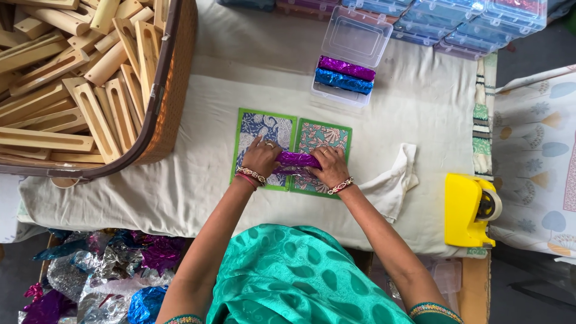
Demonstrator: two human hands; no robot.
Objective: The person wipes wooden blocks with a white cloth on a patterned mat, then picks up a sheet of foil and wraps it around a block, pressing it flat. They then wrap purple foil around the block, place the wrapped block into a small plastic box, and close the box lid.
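Observation:
A long block wrapped in shiny purple foil (297, 159) lies across two green-edged patterned cards (264, 129) on the cloth-covered table. My left hand (261, 157) grips its left end and my right hand (331, 165) grips its right end. Both wrists wear bracelets. Behind the cards stands an open clear plastic box (354, 36) holding a purple wrapped block (346, 68) and a blue wrapped block (344, 81).
A large wicker basket (174, 90) of slotted wooden pieces fills the far left. A white cloth (393, 180) lies right of my hands, a yellow tape dispenser (468, 210) at the right edge. Stacked clear boxes (450, 18) line the back. Crumpled foil sheets (114, 270) lie at lower left.

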